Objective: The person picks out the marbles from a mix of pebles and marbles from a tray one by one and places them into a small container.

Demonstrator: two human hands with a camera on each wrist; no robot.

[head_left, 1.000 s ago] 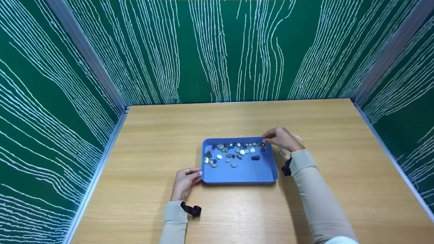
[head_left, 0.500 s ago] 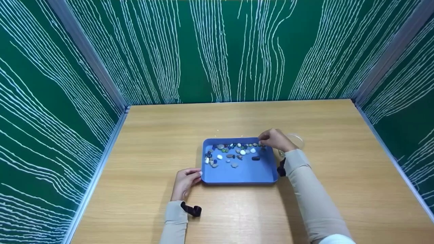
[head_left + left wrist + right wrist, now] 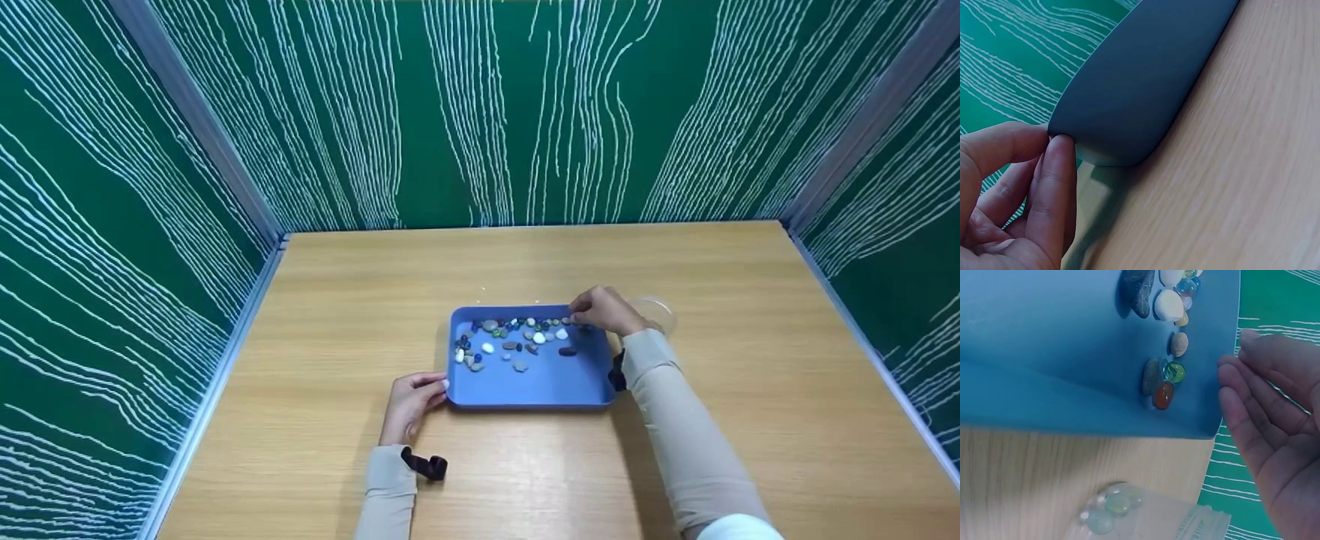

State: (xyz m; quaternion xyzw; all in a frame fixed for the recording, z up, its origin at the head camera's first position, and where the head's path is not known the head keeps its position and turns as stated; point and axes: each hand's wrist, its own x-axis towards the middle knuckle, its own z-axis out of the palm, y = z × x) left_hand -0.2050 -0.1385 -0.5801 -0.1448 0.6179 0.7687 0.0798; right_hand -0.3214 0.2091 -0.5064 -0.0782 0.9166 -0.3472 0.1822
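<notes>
Green walls (image 3: pixel 435 191): three sides were enclosed by them, and their surfaces were covered with wavy white lines.
Wooden counter (image 3: pixel 337 315): it was bounded by the walls at its far, left and right edges.
Blue tray (image 3: pixel 555 386): it was set on the counter between the two hands, and a scatter of stones and glass pieces was held in it, mostly along its far wall, with others at its left side and middle.
Beige sleeves (image 3: pixel 697 442): both forearms were covered by them.
Right hand (image 3: pixel 609 310): it was placed at the tray's far rim, near the right corner; its fingers were slightly bent, tips gathered at the edge, but whether the rim was gripped could not be told.
Left hand (image 3: pixel 409 401): the tray's near-left corner was pinched between thumb and fingers, with the other fingers curled below.
Clear container (image 3: pixel 1168 512): it was stood on the counter just right of the tray, partly hidden by the right hand; pale rounded pieces were seen in or through it.
Dark stone (image 3: pixel 1139 292): it was laid in the tray's right half, near a white stone (image 3: pixel 1169 305).
Grey stone (image 3: pixel 1152 377): it was set beside an orange-brown piece (image 3: pixel 1163 395) and a green marble (image 3: pixel 1174 372).
</notes>
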